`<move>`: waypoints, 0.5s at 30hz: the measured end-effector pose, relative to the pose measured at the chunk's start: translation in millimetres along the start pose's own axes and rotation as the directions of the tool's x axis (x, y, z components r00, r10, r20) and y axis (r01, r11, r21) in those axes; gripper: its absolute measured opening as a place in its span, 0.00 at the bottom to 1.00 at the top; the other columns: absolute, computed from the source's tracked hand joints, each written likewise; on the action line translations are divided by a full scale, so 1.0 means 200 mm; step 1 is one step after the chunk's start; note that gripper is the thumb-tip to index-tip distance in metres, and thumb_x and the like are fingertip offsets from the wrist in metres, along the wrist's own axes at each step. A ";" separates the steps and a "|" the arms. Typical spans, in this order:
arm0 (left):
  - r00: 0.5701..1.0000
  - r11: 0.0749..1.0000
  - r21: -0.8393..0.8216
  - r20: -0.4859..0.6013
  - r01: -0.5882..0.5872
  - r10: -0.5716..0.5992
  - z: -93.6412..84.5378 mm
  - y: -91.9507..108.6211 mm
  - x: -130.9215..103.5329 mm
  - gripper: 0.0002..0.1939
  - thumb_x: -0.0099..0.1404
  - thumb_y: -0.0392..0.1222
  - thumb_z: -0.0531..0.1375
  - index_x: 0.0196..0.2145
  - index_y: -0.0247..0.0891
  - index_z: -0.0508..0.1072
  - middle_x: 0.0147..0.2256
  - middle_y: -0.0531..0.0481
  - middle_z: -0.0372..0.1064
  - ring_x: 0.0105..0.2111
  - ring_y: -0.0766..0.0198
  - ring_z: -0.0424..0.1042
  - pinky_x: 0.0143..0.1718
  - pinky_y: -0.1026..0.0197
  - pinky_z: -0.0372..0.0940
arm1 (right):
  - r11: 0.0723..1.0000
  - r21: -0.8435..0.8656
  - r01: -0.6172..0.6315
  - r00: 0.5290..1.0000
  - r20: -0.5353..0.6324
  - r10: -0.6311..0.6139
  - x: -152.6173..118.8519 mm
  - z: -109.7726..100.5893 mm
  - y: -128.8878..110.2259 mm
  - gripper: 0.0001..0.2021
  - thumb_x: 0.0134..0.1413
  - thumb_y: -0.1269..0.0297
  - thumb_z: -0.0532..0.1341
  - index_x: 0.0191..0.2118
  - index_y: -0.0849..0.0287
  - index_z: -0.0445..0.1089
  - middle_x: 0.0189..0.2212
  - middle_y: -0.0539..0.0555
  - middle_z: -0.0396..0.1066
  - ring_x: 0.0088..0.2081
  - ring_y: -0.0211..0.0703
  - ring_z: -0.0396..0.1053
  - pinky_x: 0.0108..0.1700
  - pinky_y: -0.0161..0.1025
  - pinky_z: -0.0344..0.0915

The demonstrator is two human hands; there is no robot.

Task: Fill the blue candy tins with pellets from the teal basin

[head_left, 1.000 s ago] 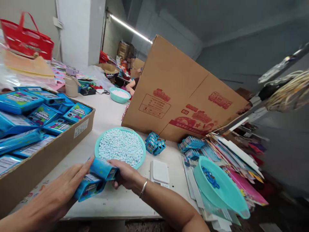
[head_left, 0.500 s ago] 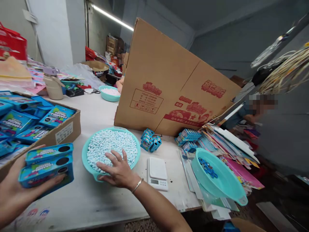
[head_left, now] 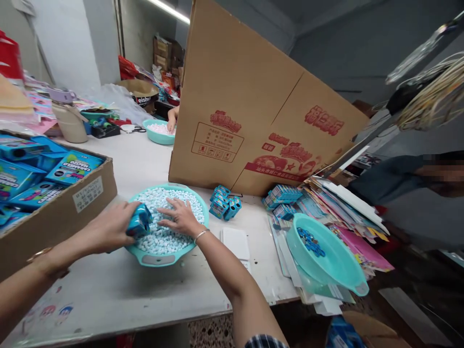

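My left hand (head_left: 110, 226) grips a blue candy box (head_left: 138, 221) at the left edge of a teal bowl (head_left: 162, 258) filled with small pale blue candies (head_left: 159, 239). My right hand (head_left: 179, 217) lies flat on the candies in the bowl, fingers spread. A cluster of small blue boxes (head_left: 224, 204) sits just right of the bowl. A white scale (head_left: 236, 243) lies partly under my right forearm.
A cardboard tray of blue boxes (head_left: 54, 212) stands at left. A large brown carton (head_left: 253, 106) leans behind the bowl. An empty-looking teal bowl (head_left: 326, 261) rests on stacked papers at right. Another person's hand (head_left: 172, 116) is by a far bowl (head_left: 158, 130).
My left hand has brought the blue box from the left to the bowl's edge. My right hand has slid further onto the candies.
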State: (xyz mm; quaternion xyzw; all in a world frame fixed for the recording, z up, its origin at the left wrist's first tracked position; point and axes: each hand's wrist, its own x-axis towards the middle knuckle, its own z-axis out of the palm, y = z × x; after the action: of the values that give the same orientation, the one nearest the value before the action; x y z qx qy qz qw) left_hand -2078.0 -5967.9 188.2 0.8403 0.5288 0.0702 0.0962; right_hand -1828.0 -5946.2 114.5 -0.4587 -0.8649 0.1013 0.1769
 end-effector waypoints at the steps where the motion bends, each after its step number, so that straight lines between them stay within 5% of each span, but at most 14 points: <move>1: 0.998 0.993 0.115 0.063 -0.033 0.026 0.00 0.02 0.05 0.36 0.51 0.44 0.60 0.58 0.30 0.67 0.47 0.34 0.71 0.50 0.39 0.71 0.46 0.48 0.68 | 0.997 0.039 -0.069 0.996 -0.044 0.071 -0.02 -0.01 0.02 0.27 0.66 0.40 0.55 0.65 0.41 0.65 0.73 0.53 0.50 0.73 0.56 0.45 0.71 0.65 0.41; 5: 0.980 0.946 0.289 0.172 -0.147 0.100 0.04 0.12 0.23 0.31 0.52 0.39 0.58 0.55 0.29 0.69 0.49 0.29 0.69 0.51 0.36 0.70 0.47 0.44 0.67 | 0.889 0.218 -0.403 0.893 -0.118 0.434 -0.11 0.00 0.08 0.30 0.70 0.49 0.53 0.71 0.59 0.57 0.70 0.63 0.55 0.70 0.51 0.52 0.70 0.50 0.51; 8: 0.976 0.948 0.277 0.194 -0.154 0.102 0.08 0.17 0.33 0.25 0.52 0.40 0.59 0.48 0.32 0.70 0.48 0.28 0.71 0.49 0.36 0.72 0.44 0.45 0.68 | 0.788 0.371 -0.492 0.814 -0.125 0.567 -0.08 0.04 0.09 0.30 0.71 0.51 0.53 0.70 0.64 0.57 0.67 0.65 0.61 0.68 0.53 0.56 0.70 0.51 0.51; 11: 0.981 0.964 0.244 0.181 -0.108 0.064 0.10 0.19 0.39 0.21 0.51 0.44 0.60 0.44 0.35 0.70 0.45 0.30 0.73 0.46 0.37 0.74 0.38 0.48 0.67 | 0.635 0.621 -0.460 0.711 -0.170 0.682 0.03 0.12 0.08 0.25 0.69 0.53 0.56 0.63 0.65 0.69 0.62 0.63 0.68 0.64 0.51 0.63 0.69 0.49 0.53; 15: 0.987 0.974 0.204 0.139 -0.103 0.075 0.12 0.18 0.42 0.14 0.52 0.43 0.59 0.37 0.39 0.66 0.40 0.35 0.75 0.39 0.41 0.75 0.29 0.54 0.58 | 0.273 0.936 -0.223 0.561 -0.106 0.821 0.18 0.25 0.08 0.16 0.59 0.56 0.65 0.46 0.63 0.79 0.48 0.58 0.79 0.53 0.47 0.73 0.61 0.45 0.65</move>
State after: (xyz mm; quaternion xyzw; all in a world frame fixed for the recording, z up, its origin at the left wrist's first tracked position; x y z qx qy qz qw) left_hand -2004.8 -5910.2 174.2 0.8714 0.4876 -0.0371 0.0378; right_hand -1854.5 -5908.7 71.6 -0.5890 -0.3711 0.4185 0.5833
